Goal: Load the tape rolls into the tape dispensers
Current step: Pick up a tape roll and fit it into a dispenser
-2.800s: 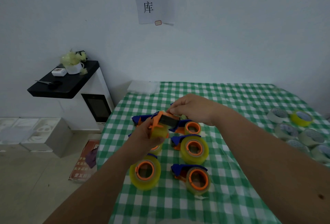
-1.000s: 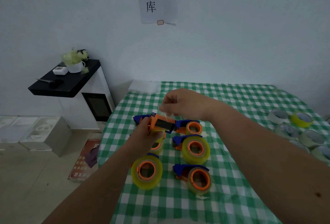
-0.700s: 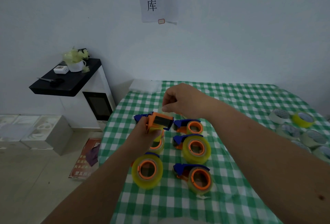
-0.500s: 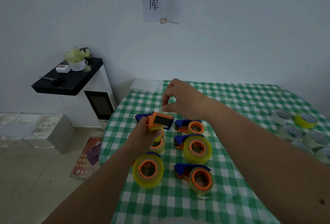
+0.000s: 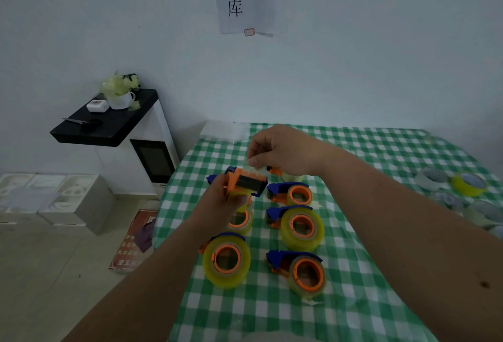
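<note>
The left hand (image 5: 217,200) grips an orange-and-blue tape dispenser (image 5: 243,183) raised above the checked tablecloth (image 5: 381,151), roller end turned up so the tape's free end can be drawn over it. The right hand (image 5: 277,151) pinches what looks like that clear tape end (image 5: 255,168) just above the roller, though the film is hard to make out. Loaded dispensers (image 5: 299,226) lie below; spare tape rolls (image 5: 468,183) wait far right.

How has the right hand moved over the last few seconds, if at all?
Yes. The right hand has lifted away from the held dispenser, toward the table's far edge, pinching the tape end.
</note>
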